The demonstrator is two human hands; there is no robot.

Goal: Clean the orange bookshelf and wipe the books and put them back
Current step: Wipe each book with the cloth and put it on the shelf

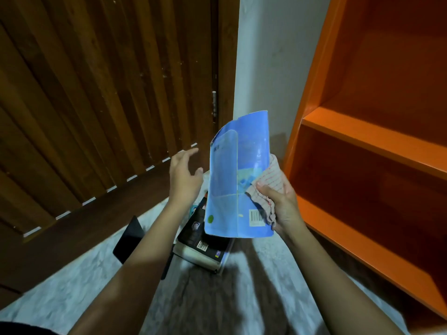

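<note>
A thin blue book [238, 180] stands nearly upright in the air, its back cover with a barcode facing me. My right hand [280, 201] pinches its right edge together with a pink-striped white cloth [268, 182]. My left hand [183, 175] hovers just left of the book with fingers spread, touching nothing. The orange bookshelf [367, 141] stands at the right with bare shelves. Below the blue book lies a pile of books [205, 245] on the floor, a dark-covered one on top.
A brown slatted wooden door [101, 97] fills the left. A white wall strip [271, 56] separates it from the shelf. A black flat object [129, 238] lies on the pale marbled floor [72, 286] left of the pile.
</note>
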